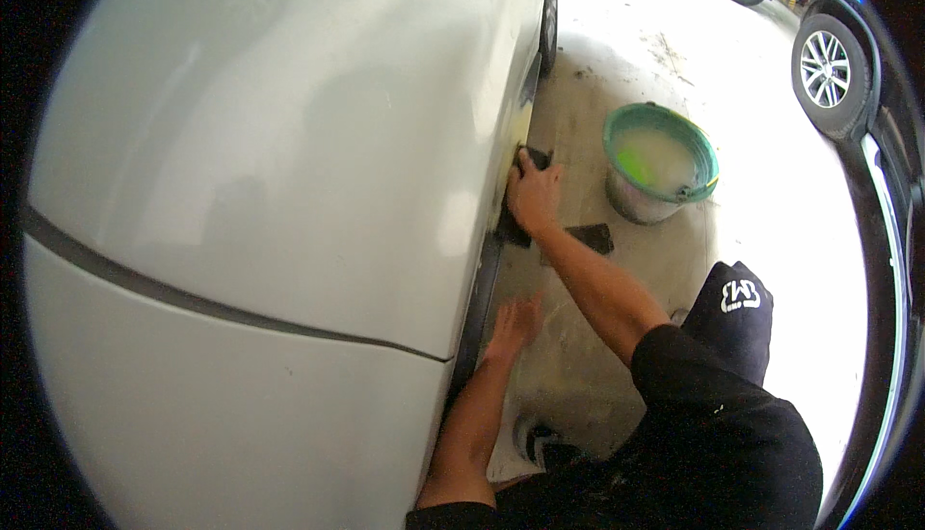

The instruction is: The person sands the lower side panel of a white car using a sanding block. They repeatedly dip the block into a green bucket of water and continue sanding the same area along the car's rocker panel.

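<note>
A: What containers do you see?

B: Only one, a round bucket (661, 162) with a green rim. It stands on the concrete floor (578, 366), to the right of the fingers of the right hand (533, 195) and a little above them, not touching. Inside is cloudy, pale water, and something bright green shows under the surface on the left side. I cannot tell what it is.

A: And what does the right hand hold?

B: A dark sanding block (520, 198), flat and rectangular. The fingers are bent over its top end and the palm presses it against the lower edge of the white car panel (289, 164). Only its two ends show, one above the fingertips and one below the wrist.

A: Which way does its long axis go?

B: Along the hand, from the wrist end up to the fingertips, nearly parallel to the edge of the panel. The flat face is turned to the car.

A: The left hand (514, 325)?

B: It is open, fingers spread, holding nothing. It lies flat near the dark sill (479, 304) at the bottom of the panel; I cannot say if it touches the sill or the floor.

A: Anything more near the fingers?

B: Yes, a dark flat piece (591, 237) lies on the floor just right of the right forearm. Beyond the bucket stands a dark car (848, 58) with silver wheels, well apart.
</note>
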A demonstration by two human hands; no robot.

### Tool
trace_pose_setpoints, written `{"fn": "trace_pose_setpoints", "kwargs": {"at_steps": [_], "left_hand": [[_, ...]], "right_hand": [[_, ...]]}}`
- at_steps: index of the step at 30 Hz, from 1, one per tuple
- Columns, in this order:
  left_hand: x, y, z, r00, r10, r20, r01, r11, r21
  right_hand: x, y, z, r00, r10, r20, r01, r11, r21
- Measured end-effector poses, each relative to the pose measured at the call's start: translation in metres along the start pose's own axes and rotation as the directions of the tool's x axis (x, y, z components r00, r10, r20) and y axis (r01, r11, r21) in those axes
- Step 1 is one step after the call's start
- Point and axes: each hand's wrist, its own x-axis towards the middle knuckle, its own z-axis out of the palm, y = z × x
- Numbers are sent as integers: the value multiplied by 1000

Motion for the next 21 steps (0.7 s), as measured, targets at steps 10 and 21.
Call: {"fn": "trace_pose_setpoints", "kwargs": {"at_steps": [10,21], "left_hand": [[7,26,-30,996,-1,93,3,1000,-28],[6,23,-12,998,32,-62,-38,995,-97]], "right_hand": [[27,8,0,999,-23,30,25,998,-65],[75,24,11,996,81,-32,-78,993,88]]}}
